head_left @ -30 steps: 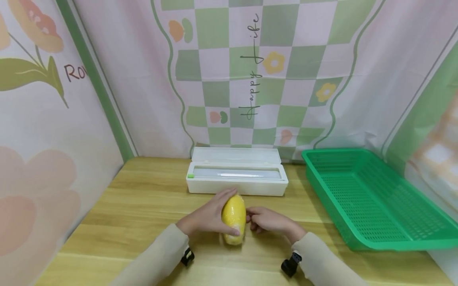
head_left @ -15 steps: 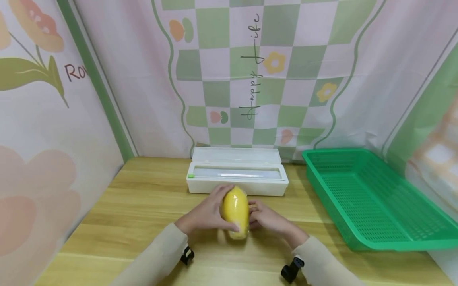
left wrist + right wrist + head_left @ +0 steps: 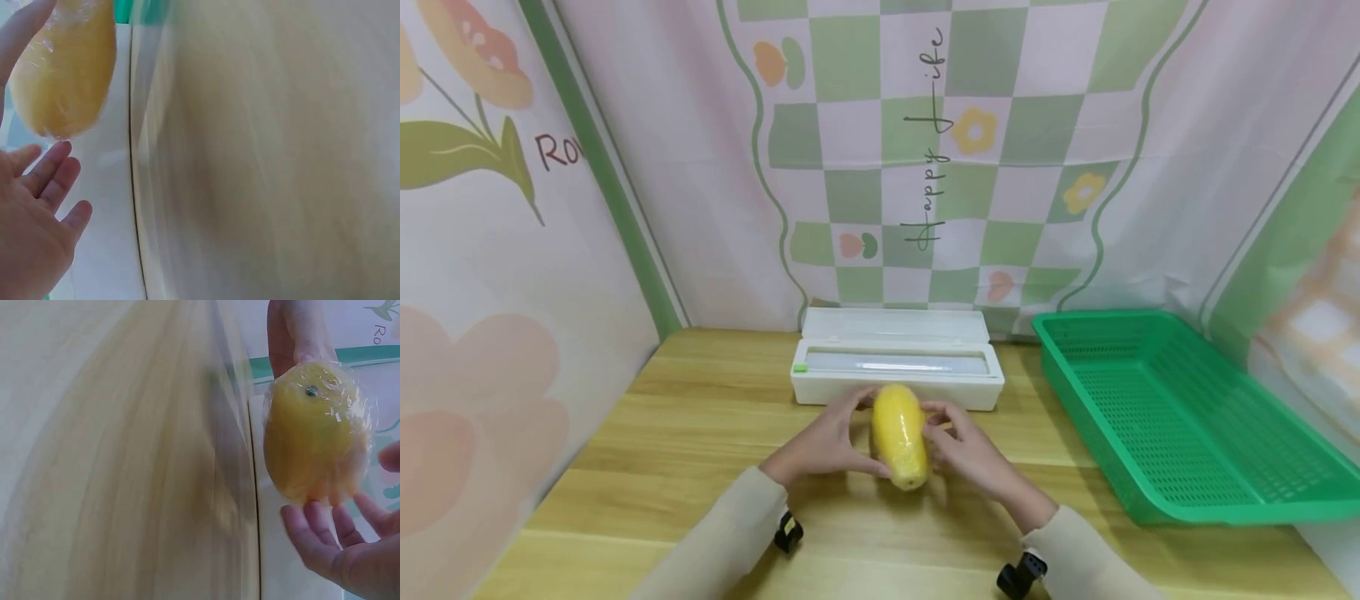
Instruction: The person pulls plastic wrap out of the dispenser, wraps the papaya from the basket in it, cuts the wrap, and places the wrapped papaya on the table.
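A yellow mango (image 3: 898, 435) wrapped in shiny clear film is at the middle of the head view, its narrower end toward the near side. My left hand (image 3: 827, 437) holds it from the left, with the thumb at the near end and the fingers by the far end. On the other side, my right hand (image 3: 966, 450) curls its thumb and fingers against the mango's right flank. The right wrist view shows the mango's dark stem spot, with the right fingers (image 3: 319, 534) under the film-covered side. In the left wrist view, film wrinkles show on the mango (image 3: 69, 69).
Behind the hands stands a white cling film dispenser (image 3: 898, 387) with its lid (image 3: 895, 323) raised. A green perforated basket (image 3: 1090, 425) stands at the right of the wooden table (image 3: 700, 417). Patterned curtains hang behind and at the sides.
The mango has shifted slightly away and to the right, turning so its near end tilts rightward. My right hand has moved up along its side, and the left hand's grip has loosened.
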The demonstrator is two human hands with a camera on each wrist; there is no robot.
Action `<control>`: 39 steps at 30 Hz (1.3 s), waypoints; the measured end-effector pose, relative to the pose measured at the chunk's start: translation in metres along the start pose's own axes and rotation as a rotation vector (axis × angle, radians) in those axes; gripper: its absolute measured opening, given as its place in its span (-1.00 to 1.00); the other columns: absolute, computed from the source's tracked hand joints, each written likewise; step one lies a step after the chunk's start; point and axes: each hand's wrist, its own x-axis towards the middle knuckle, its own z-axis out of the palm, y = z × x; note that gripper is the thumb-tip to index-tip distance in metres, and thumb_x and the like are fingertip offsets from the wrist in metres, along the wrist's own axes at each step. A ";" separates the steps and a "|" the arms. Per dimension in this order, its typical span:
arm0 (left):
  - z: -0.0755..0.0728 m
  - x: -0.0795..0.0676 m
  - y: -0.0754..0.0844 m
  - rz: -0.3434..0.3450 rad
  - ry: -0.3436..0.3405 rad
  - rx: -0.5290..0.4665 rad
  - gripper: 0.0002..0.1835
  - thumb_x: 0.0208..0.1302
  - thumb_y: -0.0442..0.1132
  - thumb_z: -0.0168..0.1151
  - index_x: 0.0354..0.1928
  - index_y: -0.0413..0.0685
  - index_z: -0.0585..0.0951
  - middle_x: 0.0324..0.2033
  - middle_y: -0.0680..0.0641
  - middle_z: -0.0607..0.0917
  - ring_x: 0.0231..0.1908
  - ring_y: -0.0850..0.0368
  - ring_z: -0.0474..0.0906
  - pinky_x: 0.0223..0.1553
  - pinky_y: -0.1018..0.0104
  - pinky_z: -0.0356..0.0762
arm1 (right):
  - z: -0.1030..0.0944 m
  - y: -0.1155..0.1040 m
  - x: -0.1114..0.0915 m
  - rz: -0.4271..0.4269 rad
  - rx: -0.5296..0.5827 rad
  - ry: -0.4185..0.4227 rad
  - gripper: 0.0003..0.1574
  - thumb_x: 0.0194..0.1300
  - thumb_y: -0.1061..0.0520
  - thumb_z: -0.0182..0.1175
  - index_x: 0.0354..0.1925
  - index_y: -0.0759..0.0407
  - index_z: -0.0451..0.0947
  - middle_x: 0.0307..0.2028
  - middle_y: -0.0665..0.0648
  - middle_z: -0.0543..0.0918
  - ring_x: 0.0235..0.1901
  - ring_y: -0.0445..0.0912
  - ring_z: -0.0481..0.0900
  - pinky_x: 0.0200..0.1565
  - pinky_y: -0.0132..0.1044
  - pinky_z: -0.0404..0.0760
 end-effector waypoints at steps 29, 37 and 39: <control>0.003 0.013 -0.026 0.030 -0.127 0.030 0.21 -0.19 0.04 0.70 0.48 -0.11 0.20 0.40 -0.04 0.34 0.39 0.09 0.23 0.44 0.11 0.12 | 0.002 0.018 0.011 0.083 -0.019 0.034 -0.13 0.25 -0.01 0.42 0.39 0.30 0.35 0.14 0.27 0.57 0.03 0.08 0.59 0.03 -0.06 0.62; 0.000 0.014 -0.022 0.018 -0.135 0.079 0.19 -0.18 0.01 0.71 0.47 -0.18 0.22 0.40 -0.11 0.34 0.39 0.03 0.22 0.44 0.09 0.11 | 0.003 0.025 0.016 0.092 0.025 0.026 -0.12 0.26 0.04 0.42 0.41 0.29 0.30 0.15 0.30 0.49 0.03 0.10 0.57 -0.03 -0.06 0.66; 0.000 0.013 -0.022 0.022 -0.135 0.078 0.17 -0.17 -0.01 0.70 0.46 -0.20 0.24 0.39 -0.12 0.35 0.38 0.01 0.24 0.44 0.07 0.12 | 0.002 0.025 0.016 0.090 0.034 0.014 -0.12 0.28 0.03 0.40 0.42 0.28 0.28 0.16 0.31 0.48 0.04 0.10 0.56 -0.03 -0.07 0.66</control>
